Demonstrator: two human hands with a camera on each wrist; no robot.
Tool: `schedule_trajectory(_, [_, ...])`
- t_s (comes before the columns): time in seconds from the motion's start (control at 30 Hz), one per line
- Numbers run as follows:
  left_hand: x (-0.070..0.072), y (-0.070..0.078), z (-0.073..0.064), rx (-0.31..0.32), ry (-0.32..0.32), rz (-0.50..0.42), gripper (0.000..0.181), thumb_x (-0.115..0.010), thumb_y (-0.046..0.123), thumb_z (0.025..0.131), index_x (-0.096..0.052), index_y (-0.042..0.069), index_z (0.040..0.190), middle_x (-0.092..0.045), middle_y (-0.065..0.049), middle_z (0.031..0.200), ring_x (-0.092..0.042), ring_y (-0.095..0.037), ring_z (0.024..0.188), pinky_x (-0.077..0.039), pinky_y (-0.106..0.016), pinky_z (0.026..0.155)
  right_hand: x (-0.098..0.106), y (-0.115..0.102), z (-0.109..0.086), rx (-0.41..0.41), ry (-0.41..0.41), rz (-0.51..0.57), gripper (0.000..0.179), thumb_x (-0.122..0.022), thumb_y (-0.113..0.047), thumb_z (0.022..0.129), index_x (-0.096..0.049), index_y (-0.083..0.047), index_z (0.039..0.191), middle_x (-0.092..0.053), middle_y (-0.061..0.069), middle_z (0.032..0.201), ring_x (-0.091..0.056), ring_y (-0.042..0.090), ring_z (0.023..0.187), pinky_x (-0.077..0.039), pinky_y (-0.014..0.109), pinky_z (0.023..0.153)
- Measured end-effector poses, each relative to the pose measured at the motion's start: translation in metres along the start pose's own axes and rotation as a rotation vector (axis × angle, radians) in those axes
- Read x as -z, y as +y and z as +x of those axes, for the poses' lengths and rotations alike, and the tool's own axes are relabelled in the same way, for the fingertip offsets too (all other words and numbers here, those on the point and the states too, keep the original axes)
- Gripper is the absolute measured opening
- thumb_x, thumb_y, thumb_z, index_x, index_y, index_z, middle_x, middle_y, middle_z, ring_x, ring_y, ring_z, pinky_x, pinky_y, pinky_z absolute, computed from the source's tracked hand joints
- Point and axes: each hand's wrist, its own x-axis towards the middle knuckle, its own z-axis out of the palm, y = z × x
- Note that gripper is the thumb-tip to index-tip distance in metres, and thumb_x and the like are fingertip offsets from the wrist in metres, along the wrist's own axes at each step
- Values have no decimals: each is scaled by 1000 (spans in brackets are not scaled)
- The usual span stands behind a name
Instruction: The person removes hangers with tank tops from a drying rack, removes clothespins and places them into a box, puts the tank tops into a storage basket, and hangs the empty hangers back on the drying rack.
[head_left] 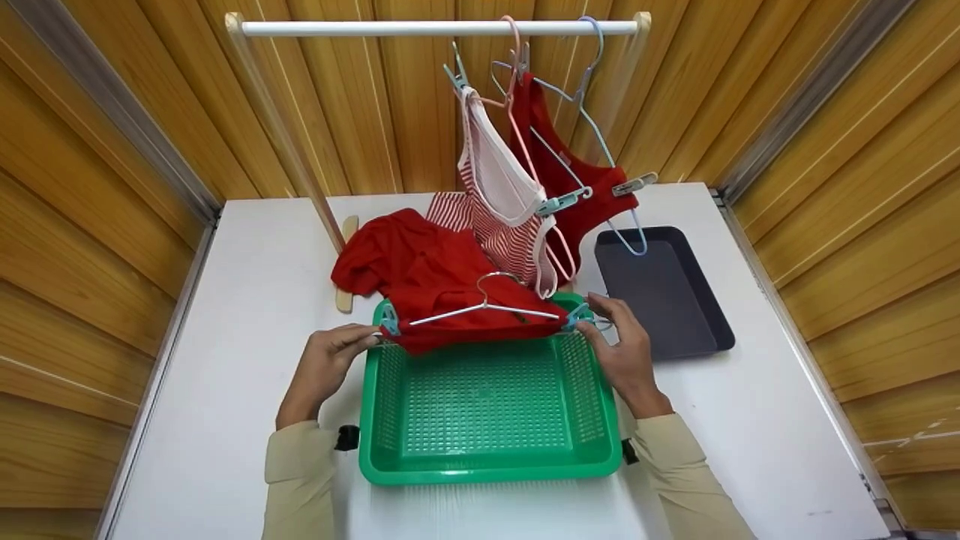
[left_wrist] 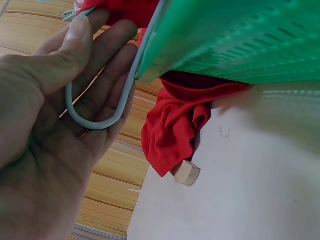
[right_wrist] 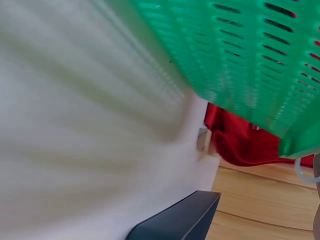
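Observation:
A red garment [head_left: 450, 262] lies draped over the back of the green basket [head_left: 491, 476], clipped to a pale blue hanger [head_left: 517, 309] by a blue clothespin [head_left: 389, 319] at the left and another clothespin [head_left: 576, 315] at the right. My left hand [head_left: 330, 367] pinches the hanger's left end between thumb and fingers; in the left wrist view the rounded hanger end [left_wrist: 95, 125] crosses the open palm. At the other end, my right hand [head_left: 626, 356] holds the hanger beside the right clothespin, thumb below and fingers above. The right wrist view barely catches this hand.
Behind stands a rack with a white rod [head_left: 375, 28]. A pink hanger [head_left: 514, 97] with a striped top [head_left: 510, 232] and a blue hanger [head_left: 592, 127] with a red top [head_left: 551, 135] hang there. A dark tray [head_left: 667, 300] lies at right.

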Motion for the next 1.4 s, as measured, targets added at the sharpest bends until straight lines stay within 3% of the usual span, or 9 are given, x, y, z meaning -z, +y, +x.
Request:
schedule_trajectory(0.33, [-2, -1, 1, -2, 9, -5, 25, -67, 2, 103, -81, 9, 122, -79, -4, 112, -72, -24, 111, -57, -43, 104, -1, -6, 6, 25, -59, 48, 43, -79, 12, 89, -68, 5, 130, -71, 17, 115, -68, 20, 107, -53, 21, 98])
schedule_trajectory(0.5, [-3, -1, 0, 22, 37, 19, 25, -68, 4, 103, -81, 10, 123, -79, -4, 113, -73, -24, 111, -56, -45, 105, -3, -10, 8, 45, -35, 18, 39, -81, 14, 84, -70, 6, 121, -72, 14, 107, -70, 24, 99, -55, 21, 92])
schedule_trajectory(0.7, [-3, 2, -1, 27, 59, 11, 25, -69, 4, 103, -80, 10, 124, -79, -5, 117, -72, -24, 115, -56, -42, 105, -5, -18, 12, 76, -13, 14, 37, -81, 18, 80, -68, 13, 114, -70, 20, 101, -70, 32, 94, -53, 17, 92])
schedule_trajectory(0.9, [0, 5, -2, 16, 40, 11, 25, -67, 3, 104, -80, 8, 124, -78, -6, 119, -71, -26, 117, -54, -44, 108, -6, -9, 10, 101, 1, 15, 37, -84, 10, 81, -71, 5, 116, -73, 12, 104, -73, 29, 95, -54, 18, 92])
schedule_trajectory(1.13, [2, 9, -3, 15, 69, 104, 23, -69, 1, 102, -82, 8, 120, -79, -6, 115, -73, -27, 114, -55, -48, 105, -7, -4, 8, 77, 0, 13, 37, -84, 13, 80, -71, 5, 114, -73, 13, 103, -72, 28, 95, -53, 17, 92])
schedule_trajectory(1.4, [1, 20, -5, -122, 145, 337, 21, -76, 1, 96, -84, 8, 114, -81, -6, 104, -78, -25, 100, -62, -45, 94, -6, -5, 9, 83, -5, 15, 37, -83, 14, 82, -71, 6, 115, -72, 14, 104, -71, 26, 96, -53, 17, 94])
